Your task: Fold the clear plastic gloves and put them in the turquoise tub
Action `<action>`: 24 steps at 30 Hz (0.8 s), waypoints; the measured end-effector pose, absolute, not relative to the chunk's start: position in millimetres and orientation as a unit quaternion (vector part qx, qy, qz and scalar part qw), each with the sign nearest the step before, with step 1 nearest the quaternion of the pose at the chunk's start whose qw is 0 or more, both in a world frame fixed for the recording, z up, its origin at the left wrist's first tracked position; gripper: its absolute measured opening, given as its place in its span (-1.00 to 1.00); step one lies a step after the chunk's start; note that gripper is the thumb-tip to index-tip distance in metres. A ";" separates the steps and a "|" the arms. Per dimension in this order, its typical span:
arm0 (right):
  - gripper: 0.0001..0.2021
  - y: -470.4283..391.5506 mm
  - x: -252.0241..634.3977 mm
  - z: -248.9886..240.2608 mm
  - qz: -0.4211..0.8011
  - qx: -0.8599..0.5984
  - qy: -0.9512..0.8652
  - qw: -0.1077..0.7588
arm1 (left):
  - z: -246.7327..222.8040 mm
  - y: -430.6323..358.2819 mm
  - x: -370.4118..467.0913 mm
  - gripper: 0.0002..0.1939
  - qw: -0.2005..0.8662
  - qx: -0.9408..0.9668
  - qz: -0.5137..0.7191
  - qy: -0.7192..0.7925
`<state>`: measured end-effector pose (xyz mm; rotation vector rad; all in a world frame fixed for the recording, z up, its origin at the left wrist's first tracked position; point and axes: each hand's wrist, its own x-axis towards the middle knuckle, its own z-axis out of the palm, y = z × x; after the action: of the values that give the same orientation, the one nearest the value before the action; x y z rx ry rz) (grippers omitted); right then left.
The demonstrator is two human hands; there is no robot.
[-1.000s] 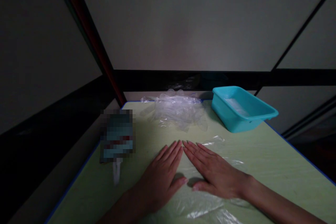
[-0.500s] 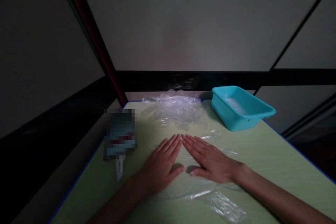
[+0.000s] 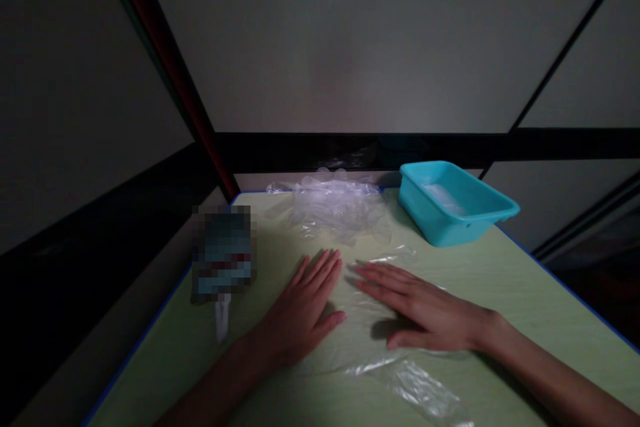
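Note:
A thin clear plastic piece (image 3: 423,387) lies spread on the pale green table (image 3: 520,293), partly hidden under my hands. My left hand (image 3: 307,310) rests flat on its left part, fingers stretched forward and thumb out to the right. Over its right part is my right hand (image 3: 425,310), open and holding nothing, its fingers pointing left with a shadow beneath them. Beyond both hands, a heap of crumpled clear plastic pieces (image 3: 337,207), some glove-like in outline, sits near the table's back edge.
At the back right stands a turquoise basin (image 3: 445,230) with something whitish and clear inside. A blurred-out dark and teal item (image 3: 225,253) lies at the left edge, a white strip (image 3: 222,320) below it. A wall panel (image 3: 350,47) rises behind the table.
My right hand has moved to the right, away from my left hand, and seems slightly raised. My left hand stays almost in place. The view has shifted slightly.

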<state>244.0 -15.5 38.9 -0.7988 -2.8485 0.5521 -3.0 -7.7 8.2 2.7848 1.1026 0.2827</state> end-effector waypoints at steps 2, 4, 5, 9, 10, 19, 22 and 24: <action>-0.41 -24.4 244.4 52.5 0.224 -0.268 -0.935 0.063 | 13.4 -8.5 -2.6 -0.38 0.070 0.919 0.137 0.362; -0.60 -34.0 244.8 63.1 0.244 -0.275 -0.929 0.036 | 19.2 -10.5 -1.5 -0.42 0.074 0.911 0.183 0.361; -0.64 -38.1 245.2 66.6 0.251 -0.276 -0.928 0.022 | 21.4 -11.9 -0.9 -0.44 0.077 0.906 0.204 0.362; -0.68 -45.5 248.0 68.6 0.275 -0.256 -0.926 -0.032 | 22.6 -19.4 2.1 -0.55 0.110 0.894 0.263 0.347; -0.67 -45.3 248.8 66.8 0.277 -0.248 -0.927 -0.045 | 21.3 -21.4 3.1 -0.57 0.123 0.893 0.272 0.337; -0.89 -44.8 248.8 54.7 0.276 -0.195 -0.938 -0.076 | 19.9 -35.0 15.0 -0.68 0.226 0.902 0.253 0.266; -0.86 -44.2 248.4 56.4 0.297 -0.197 -0.932 -0.071 | 20.2 -35.6 17.1 -0.70 0.238 0.900 0.251 0.265; -0.85 -42.2 249.5 58.4 0.320 -0.197 -0.925 -0.063 | 20.1 -35.5 17.8 -0.72 0.239 0.899 0.253 0.266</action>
<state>249.5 -42.2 58.4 -0.6451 -3.0283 1.0465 17.8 -35.5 20.1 2.4613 0.7280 0.6925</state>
